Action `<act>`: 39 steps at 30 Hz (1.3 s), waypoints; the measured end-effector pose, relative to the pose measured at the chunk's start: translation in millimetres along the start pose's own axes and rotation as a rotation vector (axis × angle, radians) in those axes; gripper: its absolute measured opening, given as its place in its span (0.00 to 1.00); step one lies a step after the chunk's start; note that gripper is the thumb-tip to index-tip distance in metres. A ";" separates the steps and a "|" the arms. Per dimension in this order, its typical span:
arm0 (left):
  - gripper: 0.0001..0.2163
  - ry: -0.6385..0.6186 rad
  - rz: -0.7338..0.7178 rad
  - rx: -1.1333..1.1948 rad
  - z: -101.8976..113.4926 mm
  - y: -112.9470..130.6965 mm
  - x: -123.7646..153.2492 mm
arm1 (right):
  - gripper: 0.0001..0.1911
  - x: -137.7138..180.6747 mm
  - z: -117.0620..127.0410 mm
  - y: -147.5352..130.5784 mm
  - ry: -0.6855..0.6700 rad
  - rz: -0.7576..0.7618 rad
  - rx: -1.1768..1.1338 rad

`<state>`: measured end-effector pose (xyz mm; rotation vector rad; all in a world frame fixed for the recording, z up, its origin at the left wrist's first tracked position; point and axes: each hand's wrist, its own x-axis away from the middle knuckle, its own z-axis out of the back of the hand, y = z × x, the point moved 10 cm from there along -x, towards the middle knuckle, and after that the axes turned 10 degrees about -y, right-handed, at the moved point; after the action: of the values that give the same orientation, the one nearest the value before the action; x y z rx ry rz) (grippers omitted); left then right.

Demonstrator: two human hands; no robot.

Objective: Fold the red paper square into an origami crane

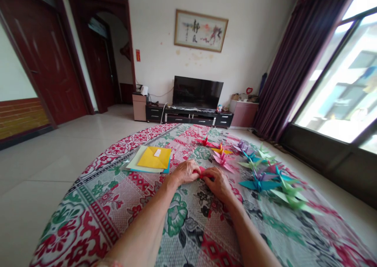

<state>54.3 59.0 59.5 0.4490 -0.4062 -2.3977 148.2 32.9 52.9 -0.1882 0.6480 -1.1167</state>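
Between my fingertips, over the middle of the patterned tablecloth [176, 216], is a small piece of red folded paper [201, 172], mostly hidden by the fingers. My left hand [186, 172] pinches it from the left, and my right hand [217, 181] pinches it from the right. To the left lies a stack of square coloured paper with a yellow sheet [150, 159] on top, bearing a small white slip [157, 152]. On the right stand several folded paper cranes, among them a pink crane [223, 160], a blue crane [260, 181] and a green crane [293, 194].
A red crane [205, 141] and an orange one [220, 149] sit toward the table's far edge. Beyond the round table, a television [198, 92] stands on a low black cabinet [188, 117]. Purple curtains [279, 70] hang by the window at right.
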 end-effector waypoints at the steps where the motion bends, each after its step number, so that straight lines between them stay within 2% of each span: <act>1: 0.10 -0.002 0.005 -0.005 -0.6 -0.5 -0.4 | 0.09 0.0 -0.5 0.1 -0.003 -0.002 0.005; 12: 0.10 -0.012 0.096 -0.015 -5.8 -8.6 -4.2 | 0.08 -0.8 0.8 -6.1 -0.040 -0.077 0.036; 22: 0.09 -0.033 0.100 0.066 -6.5 -12.5 -3.3 | 0.08 -2.8 -1.4 -1.2 0.003 -0.130 0.053; 29: 0.10 -0.041 0.184 -0.012 -8.8 -14.1 -6.3 | 0.09 -1.6 4.9 -0.5 -0.008 -0.114 -0.023; 39: 0.11 -0.047 0.294 -0.079 -6.7 -12.0 -8.0 | 0.11 -2.8 1.2 7.6 0.046 -0.143 0.001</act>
<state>56.3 71.9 50.5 0.2759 -0.3694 -2.1327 154.0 38.5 51.6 -0.2109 0.6828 -1.2618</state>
